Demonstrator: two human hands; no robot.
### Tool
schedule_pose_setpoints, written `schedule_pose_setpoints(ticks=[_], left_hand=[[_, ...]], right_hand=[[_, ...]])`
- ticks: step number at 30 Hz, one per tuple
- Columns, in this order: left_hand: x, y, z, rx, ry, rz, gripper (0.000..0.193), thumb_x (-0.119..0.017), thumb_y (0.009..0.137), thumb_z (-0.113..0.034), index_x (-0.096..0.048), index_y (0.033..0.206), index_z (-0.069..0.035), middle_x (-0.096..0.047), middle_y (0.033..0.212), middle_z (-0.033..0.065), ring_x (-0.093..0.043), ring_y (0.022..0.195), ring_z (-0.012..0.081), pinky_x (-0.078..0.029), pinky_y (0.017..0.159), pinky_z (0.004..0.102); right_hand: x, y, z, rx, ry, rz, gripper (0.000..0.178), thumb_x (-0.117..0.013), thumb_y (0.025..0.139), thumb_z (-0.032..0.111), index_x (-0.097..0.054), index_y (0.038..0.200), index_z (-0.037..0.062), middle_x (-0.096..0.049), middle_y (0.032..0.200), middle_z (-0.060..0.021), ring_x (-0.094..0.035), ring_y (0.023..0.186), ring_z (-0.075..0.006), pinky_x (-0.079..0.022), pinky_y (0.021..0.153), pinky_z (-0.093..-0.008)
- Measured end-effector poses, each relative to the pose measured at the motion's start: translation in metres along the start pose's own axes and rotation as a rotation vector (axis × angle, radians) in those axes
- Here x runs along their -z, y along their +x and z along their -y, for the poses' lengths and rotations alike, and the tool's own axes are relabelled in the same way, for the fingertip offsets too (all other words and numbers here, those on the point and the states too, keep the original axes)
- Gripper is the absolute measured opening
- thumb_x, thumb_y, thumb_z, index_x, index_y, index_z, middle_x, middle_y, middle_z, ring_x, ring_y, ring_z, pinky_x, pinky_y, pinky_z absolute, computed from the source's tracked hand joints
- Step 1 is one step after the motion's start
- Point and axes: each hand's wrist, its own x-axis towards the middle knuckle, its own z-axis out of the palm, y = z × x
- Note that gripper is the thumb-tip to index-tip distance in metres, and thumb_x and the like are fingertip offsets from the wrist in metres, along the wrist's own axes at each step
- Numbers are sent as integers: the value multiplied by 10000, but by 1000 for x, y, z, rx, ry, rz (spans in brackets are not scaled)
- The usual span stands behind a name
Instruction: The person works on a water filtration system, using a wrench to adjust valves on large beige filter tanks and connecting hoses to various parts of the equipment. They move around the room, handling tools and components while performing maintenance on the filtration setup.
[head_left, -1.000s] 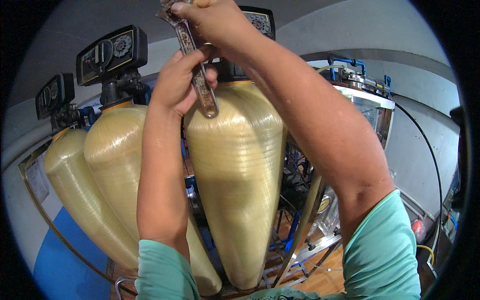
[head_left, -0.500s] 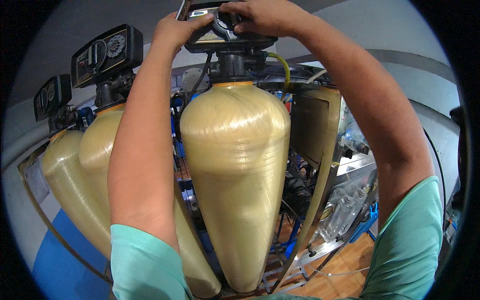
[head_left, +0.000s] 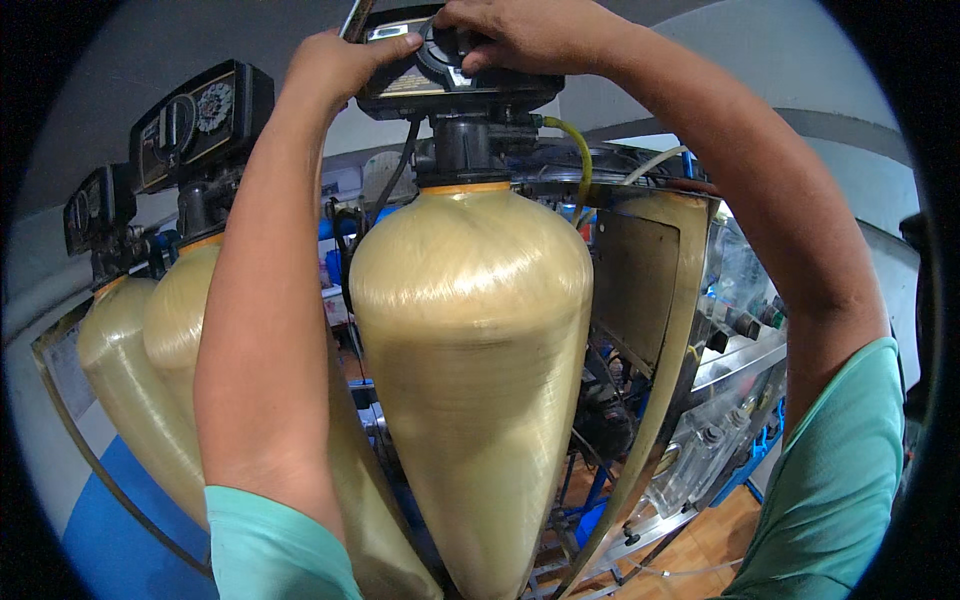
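Gripping a round knob (head_left: 431,66) on the control head (head_left: 460,102) atop the middle tank (head_left: 470,290)

The left forearm (head_left: 270,320) partly hides a yellowish tank (head_left: 174,320). The left hand (head_left: 328,68) holds a wrench (head_left: 354,20), its top cut off; the thumb stretches onto the control head, the other fingers mostly out of sight. Black and boxy, with gold lining and a pale rectangle at upper left, the control head is half masked by hands. The right hand (head_left: 530,36) is half-curled, thumb and forefinger about the knob, whose right side is covered.
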Motion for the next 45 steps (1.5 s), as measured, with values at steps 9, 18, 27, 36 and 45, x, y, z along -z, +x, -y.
schedule_pose_setpoints(ticks=[9,18,27,36,45], left_hand=[[-3,-3,1,-22,-63,-39,664,-823,594,-544,-687,852,52,-673,728,132,-641,596,176,-479,509,280],[-10,4,10,8,-66,-57,719,-808,574,-591,-687,879,48,-689,800,157,-685,729,224,-523,653,312],[-18,21,29,-24,3,-83,797,-748,561,-685,-686,946,10,-684,901,206,-677,858,328,-522,789,383],[-13,11,15,26,-23,-79,755,-777,592,-603,-669,1021,8,-676,967,208,-677,881,319,-527,793,387],[-11,10,11,72,-22,-58,766,-783,591,-578,-653,1078,-2,-668,1022,201,-664,943,308,-515,828,401]], right_hand=[[1,1,7,-65,11,13,429,-662,800,322,-547,1076,14,-624,975,-197,-594,932,-387,-466,814,-468],[-1,11,40,-636,67,5,433,-498,885,396,-660,888,-6,-653,867,-258,-626,858,-423,-487,773,-495],[5,39,46,-984,400,212,584,-402,935,503,-673,803,3,-611,688,-176,-601,606,-267,-483,597,-423],[-7,42,36,-1014,312,163,470,-451,909,410,-647,1122,40,-631,1122,-214,-617,1042,-350,-466,902,-424],[-5,41,43,-990,308,149,376,-465,896,310,-653,1135,88,-606,1185,-194,-583,1103,-354,-447,937,-419]])
